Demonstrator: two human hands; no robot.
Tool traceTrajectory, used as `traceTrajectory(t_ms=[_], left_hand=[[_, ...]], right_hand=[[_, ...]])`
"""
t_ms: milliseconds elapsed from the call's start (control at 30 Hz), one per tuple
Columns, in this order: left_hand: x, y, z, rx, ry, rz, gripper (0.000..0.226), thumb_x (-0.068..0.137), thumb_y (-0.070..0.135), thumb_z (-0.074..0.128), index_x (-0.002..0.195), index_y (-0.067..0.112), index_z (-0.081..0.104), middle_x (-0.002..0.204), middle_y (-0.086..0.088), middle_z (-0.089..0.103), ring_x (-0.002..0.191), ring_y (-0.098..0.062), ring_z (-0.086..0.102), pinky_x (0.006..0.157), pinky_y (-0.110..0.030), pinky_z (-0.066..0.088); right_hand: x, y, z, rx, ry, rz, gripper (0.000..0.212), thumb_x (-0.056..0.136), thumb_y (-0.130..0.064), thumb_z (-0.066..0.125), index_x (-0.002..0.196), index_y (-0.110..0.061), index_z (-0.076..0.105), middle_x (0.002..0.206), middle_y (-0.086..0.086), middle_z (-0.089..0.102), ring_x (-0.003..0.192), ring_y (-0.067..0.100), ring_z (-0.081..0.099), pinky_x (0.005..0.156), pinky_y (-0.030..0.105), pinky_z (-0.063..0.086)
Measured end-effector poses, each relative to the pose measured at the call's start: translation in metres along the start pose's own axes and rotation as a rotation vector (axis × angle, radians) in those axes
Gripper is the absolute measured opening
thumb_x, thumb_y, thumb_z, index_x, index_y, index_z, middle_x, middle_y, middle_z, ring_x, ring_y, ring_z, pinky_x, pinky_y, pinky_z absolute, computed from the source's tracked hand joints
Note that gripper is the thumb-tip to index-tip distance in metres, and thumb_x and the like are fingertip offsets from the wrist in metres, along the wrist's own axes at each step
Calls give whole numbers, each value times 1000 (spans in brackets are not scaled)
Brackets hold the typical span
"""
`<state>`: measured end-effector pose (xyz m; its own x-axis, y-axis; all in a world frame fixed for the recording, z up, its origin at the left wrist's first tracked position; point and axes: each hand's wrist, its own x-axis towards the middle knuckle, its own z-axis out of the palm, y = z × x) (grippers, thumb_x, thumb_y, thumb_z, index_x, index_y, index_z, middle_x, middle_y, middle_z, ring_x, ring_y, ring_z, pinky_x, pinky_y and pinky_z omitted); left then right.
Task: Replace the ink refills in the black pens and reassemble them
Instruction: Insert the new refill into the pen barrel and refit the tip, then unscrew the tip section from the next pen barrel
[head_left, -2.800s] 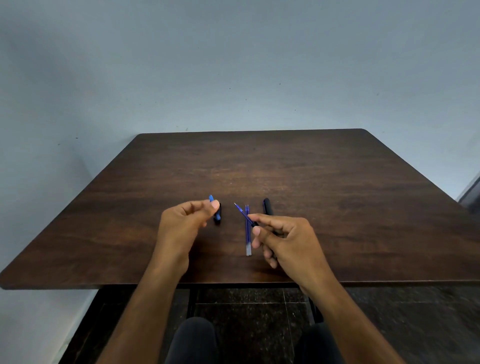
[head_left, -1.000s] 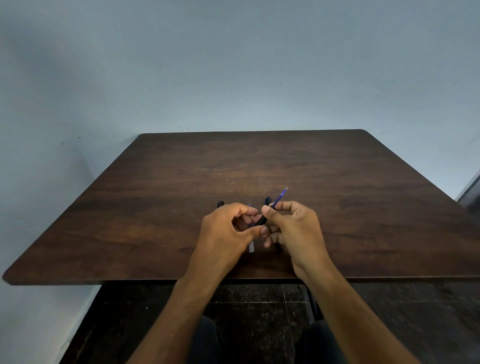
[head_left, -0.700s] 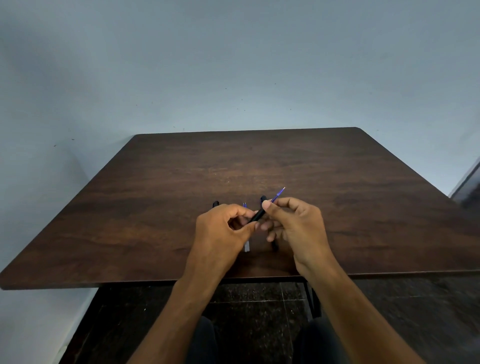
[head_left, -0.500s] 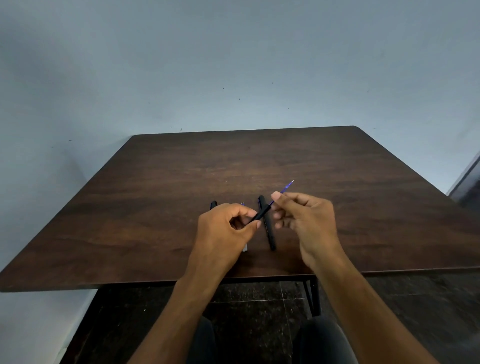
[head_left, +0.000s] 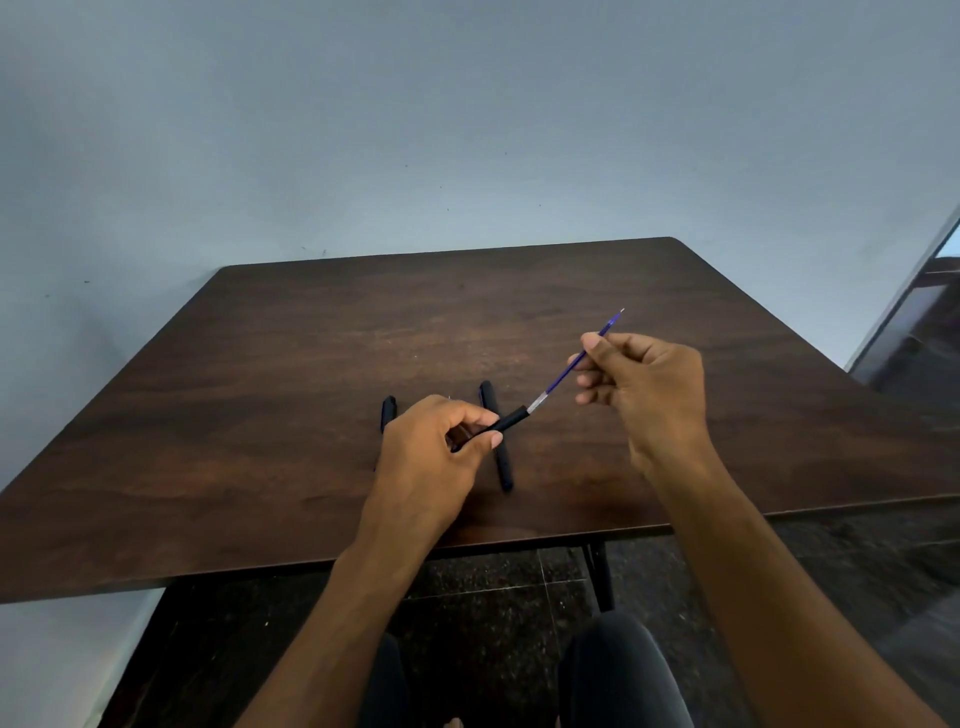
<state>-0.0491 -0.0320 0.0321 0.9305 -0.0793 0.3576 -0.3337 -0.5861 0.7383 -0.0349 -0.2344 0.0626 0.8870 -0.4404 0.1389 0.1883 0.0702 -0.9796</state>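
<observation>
My left hand (head_left: 434, 457) grips a black pen barrel (head_left: 506, 420) above the near middle of the dark wooden table (head_left: 260, 415). A thin blue ink refill (head_left: 566, 371) sticks out of the barrel's open end, slanting up to the right. My right hand (head_left: 644, 395) pinches that refill near its tip between thumb and fingers. Only the refill's pale back end is still at the barrel's mouth. Another black pen (head_left: 496, 436) lies on the table just behind my left hand. A black pen part (head_left: 388, 411) lies to the left, mostly hidden by my left hand.
The table's near edge (head_left: 467, 545) runs just under my wrists. A grey wall stands behind the table. A dark tiled floor (head_left: 493, 597) and my knees show below the table.
My right hand has moved up and to the right, drawing the blue refill most of the way out of the black barrel. My left hand has stayed in place on the barrel.
</observation>
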Motion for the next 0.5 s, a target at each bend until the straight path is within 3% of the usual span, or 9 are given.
traceTrajectory(t_ms=[133,233,400,500], left_hand=[[1,5,9,11,-4,18,15,85,24,80,99,31,77,89,17,67,83,2,62,77,-18,50],[2,7,15,-6,-11,17,16,85,24,80,99,32,77,89,17,68,82,3,63,76,-19,52],[5,14,26,-9,-45,34,16,86,24,80,99,33,76,87,18,67,88,7,59,69,-5,46],[9,18,36,-9,-60,40,16,86,23,80,99,31,77,87,17,67,89,8,59,72,-1,43]], right_hand=[[10,-1,-16,-46,51,-12,17,94,-9,71,79,-1,74,65,9,71,48,11,60,45,26,55],[18,4,-28,-240,54,-9,17,92,-14,74,76,-6,76,62,7,71,47,10,58,45,26,53],[30,15,-46,-542,62,25,21,87,-21,80,68,-13,78,51,-2,65,37,2,53,47,27,53],[35,20,-55,-674,48,34,21,85,-21,82,68,-8,80,44,-7,62,35,-3,53,44,15,46]])
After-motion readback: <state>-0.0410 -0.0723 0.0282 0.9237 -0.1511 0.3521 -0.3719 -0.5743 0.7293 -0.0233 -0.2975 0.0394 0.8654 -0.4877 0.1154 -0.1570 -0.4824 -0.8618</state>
